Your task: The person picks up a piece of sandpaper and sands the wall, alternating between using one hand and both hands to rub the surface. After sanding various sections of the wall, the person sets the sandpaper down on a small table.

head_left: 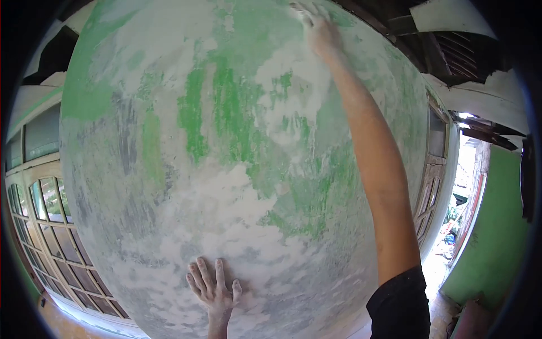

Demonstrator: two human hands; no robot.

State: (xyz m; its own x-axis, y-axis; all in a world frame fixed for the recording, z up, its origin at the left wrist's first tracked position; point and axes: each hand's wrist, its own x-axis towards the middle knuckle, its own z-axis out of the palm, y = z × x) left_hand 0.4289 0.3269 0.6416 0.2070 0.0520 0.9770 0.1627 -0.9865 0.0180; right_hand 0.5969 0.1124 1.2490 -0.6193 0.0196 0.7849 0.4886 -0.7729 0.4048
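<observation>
A wall (226, 130) with patchy green paint, grey areas and white filler-like smears takes up most of the head view. My left hand (213, 286) lies flat against its lower part, fingers spread and dusted white, holding nothing. High up near the wall's top edge, my right hand (319, 29) presses on the surface at the end of a stretched arm. Its fingers are whitened and bent close together; whatever may be under them is hidden.
Paned wooden doors (62, 237) stand on the left. On the right are another wooden door (432, 175), a bright opening (460, 198) and a green wall (488, 226). Broken ceiling panels (454, 20) and dark beams hang overhead.
</observation>
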